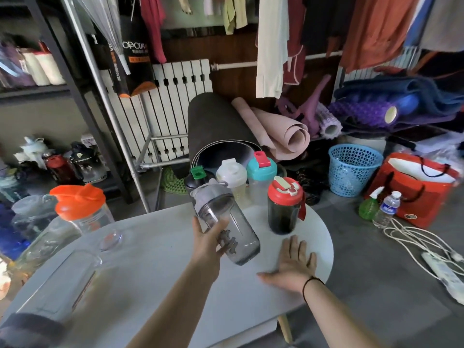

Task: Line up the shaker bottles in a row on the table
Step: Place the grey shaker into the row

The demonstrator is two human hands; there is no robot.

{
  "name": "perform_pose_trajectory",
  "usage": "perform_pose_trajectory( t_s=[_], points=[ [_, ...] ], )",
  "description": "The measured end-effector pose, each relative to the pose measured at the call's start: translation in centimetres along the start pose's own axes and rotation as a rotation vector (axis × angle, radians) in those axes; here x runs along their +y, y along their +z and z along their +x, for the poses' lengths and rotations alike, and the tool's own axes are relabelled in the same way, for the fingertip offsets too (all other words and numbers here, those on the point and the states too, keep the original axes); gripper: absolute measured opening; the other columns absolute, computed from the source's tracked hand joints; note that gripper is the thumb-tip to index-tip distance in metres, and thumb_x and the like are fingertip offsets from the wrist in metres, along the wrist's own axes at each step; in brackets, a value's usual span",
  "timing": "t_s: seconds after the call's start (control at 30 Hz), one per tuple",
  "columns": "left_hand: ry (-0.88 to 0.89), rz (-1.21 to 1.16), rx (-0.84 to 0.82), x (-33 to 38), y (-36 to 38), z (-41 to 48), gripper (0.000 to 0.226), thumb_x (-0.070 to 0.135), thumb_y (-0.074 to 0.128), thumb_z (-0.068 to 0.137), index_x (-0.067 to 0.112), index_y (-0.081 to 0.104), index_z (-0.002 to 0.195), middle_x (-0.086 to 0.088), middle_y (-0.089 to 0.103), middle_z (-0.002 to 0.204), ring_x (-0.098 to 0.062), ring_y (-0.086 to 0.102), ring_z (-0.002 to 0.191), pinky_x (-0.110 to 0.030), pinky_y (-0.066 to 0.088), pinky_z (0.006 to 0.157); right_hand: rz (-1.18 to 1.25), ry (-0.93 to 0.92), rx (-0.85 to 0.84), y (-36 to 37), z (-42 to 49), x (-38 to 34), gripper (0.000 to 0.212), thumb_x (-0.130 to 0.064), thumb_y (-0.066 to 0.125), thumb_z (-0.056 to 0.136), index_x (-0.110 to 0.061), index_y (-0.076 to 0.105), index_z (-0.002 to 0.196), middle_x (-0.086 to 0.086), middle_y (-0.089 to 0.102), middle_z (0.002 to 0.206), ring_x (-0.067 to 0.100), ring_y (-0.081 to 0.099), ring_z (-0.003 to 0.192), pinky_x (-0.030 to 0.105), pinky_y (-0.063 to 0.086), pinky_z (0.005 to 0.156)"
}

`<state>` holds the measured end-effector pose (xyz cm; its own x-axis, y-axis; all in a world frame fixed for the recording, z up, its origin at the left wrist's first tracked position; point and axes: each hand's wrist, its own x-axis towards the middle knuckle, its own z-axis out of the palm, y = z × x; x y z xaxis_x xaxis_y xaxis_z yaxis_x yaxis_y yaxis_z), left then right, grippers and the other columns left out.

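Note:
My left hand (208, 238) is shut on a smoky grey shaker bottle (234, 234) with a grey lid, held tilted above the white table (155, 267). My right hand (297, 266) lies flat and open on the table near its right edge. Upright at the far edge stand a dark bottle with a red lid (283, 208), a clear bottle with a teal and red lid (261, 175), a white-lidded bottle (232, 179) and a dark bottle with a green cap (194, 180). At the left is a clear bottle with an orange lid (82, 209), beside other clear bottles (45, 247).
Rolled mats (221, 136) lean behind the table. A blue basket (351, 169), a red bag (416, 189), a spray bottle and a water bottle (386, 209) stand on the floor at the right, with a cable and power strip (442, 275). More bottles sit on shelves at the left.

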<state>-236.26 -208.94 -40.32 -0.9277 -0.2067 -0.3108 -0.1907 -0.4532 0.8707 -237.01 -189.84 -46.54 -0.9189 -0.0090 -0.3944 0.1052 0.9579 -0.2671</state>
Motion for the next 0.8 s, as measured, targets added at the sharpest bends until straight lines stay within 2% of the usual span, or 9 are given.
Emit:
perform_pose_trajectory(
  t_s=[0.07, 0.13, 0.2, 0.27, 0.33, 0.43, 0.6, 0.7, 0.8],
  points=[
    [0.154, 0.133, 0.008, -0.7, 0.6, 0.4, 0.109, -0.008, 0.081, 0.087, 0.035, 0.020, 0.167, 0.001, 0.069, 0.124, -0.017, 0.067, 0.097, -0.033, 0.055, 0.080, -0.002, 0.002, -0.003, 0.1, 0.2, 0.0, 0.132, -0.080, 0.050, 0.063, -0.009, -0.022, 0.147, 0.012, -0.030, 0.155, 0.033, -0.027, 0.142, 0.054, -0.011, 0.115],
    [0.279, 0.239, -0.001, -1.1, 0.9, 1.0, 0.117, -0.019, 0.080, 0.082, 0.029, 0.018, 0.169, -0.002, 0.062, 0.147, -0.021, 0.067, 0.116, -0.037, 0.057, 0.095, -0.003, 0.006, -0.014, 0.2, 0.5, 0.1, 0.133, -0.082, 0.049, 0.061, -0.009, -0.023, 0.146, 0.011, -0.031, 0.155, 0.033, -0.029, 0.142, 0.054, -0.012, 0.115],
    [0.348, 0.346, -0.010, -1.4, 1.3, 1.6, 0.119, -0.021, 0.083, 0.078, 0.022, 0.020, 0.170, -0.007, 0.055, 0.158, -0.027, 0.061, 0.133, -0.043, 0.052, 0.112, -0.011, 0.014, -0.020, 0.2, 0.5, 0.1, 0.134, -0.083, 0.049, 0.061, -0.009, -0.024, 0.146, 0.011, -0.032, 0.154, 0.032, -0.029, 0.142, 0.054, -0.013, 0.115],
    [0.407, 0.408, -0.036, -1.7, 1.7, 1.9, 0.115, -0.020, 0.086, 0.074, 0.019, 0.029, 0.166, -0.011, 0.057, 0.155, -0.028, 0.059, 0.132, -0.035, 0.051, 0.115, -0.020, 0.014, -0.026, 0.1, 0.5, 0.0, 0.134, -0.082, 0.050, 0.062, -0.009, -0.025, 0.145, 0.011, -0.033, 0.154, 0.033, -0.030, 0.141, 0.055, -0.013, 0.114],
    [0.427, 0.454, -0.030, -2.0, 2.4, 2.2, 0.116, -0.018, 0.089, 0.072, 0.020, 0.030, 0.164, -0.002, 0.059, 0.143, -0.022, 0.058, 0.130, -0.021, 0.052, 0.108, -0.022, 0.011, -0.036, -0.1, 0.4, 0.0, 0.134, -0.082, 0.050, 0.063, -0.008, -0.025, 0.145, 0.012, -0.034, 0.153, 0.033, -0.030, 0.141, 0.055, -0.014, 0.114],
    [0.449, 0.506, -0.020, -2.6, 3.6, 2.7, 0.117, -0.014, 0.092, 0.071, 0.019, 0.028, 0.164, 0.004, 0.052, 0.141, -0.018, 0.053, 0.134, -0.032, 0.045, 0.119, -0.019, 0.011, -0.040, -0.1, 0.3, -0.1, 0.134, -0.082, 0.049, 0.063, -0.008, -0.026, 0.145, 0.011, -0.034, 0.153, 0.033, -0.031, 0.140, 0.055, -0.014, 0.114],
    [0.446, 0.506, -0.001, -3.4, 4.5, 3.3, 0.117, -0.011, 0.093, 0.072, 0.020, 0.025, 0.163, 0.004, 0.048, 0.149, -0.010, 0.046, 0.137, -0.028, 0.038, 0.116, -0.020, 0.011, -0.033, -0.1, 0.2, 0.0, 0.132, -0.080, 0.050, 0.064, -0.009, -0.026, 0.145, 0.012, -0.034, 0.153, 0.033, -0.031, 0.141, 0.055, -0.013, 0.114],
    [0.464, 0.522, 0.063, -4.0, 4.8, 3.6, 0.122, -0.007, 0.096, 0.069, 0.019, 0.024, 0.164, 0.000, 0.046, 0.155, -0.016, 0.045, 0.144, -0.039, 0.039, 0.127, -0.022, 0.018, -0.032, 0.0, 0.1, -0.1, 0.132, -0.081, 0.049, 0.064, -0.009, -0.026, 0.145, 0.011, -0.034, 0.153, 0.033, -0.031, 0.140, 0.055, -0.013, 0.115],
    [0.455, 0.576, 0.124, -4.2, 5.3, 3.4, 0.131, 0.001, 0.098, 0.070, 0.017, 0.015, 0.169, -0.008, 0.029, 0.171, -0.026, 0.031, 0.159, -0.049, 0.030, 0.134, -0.024, 0.026, -0.032, 0.0, 0.0, -0.2, 0.131, -0.080, 0.048, 0.063, -0.009, -0.025, 0.145, 0.011, -0.034, 0.153, 0.033, -0.031, 0.140, 0.055, -0.013, 0.115]
  ],
)
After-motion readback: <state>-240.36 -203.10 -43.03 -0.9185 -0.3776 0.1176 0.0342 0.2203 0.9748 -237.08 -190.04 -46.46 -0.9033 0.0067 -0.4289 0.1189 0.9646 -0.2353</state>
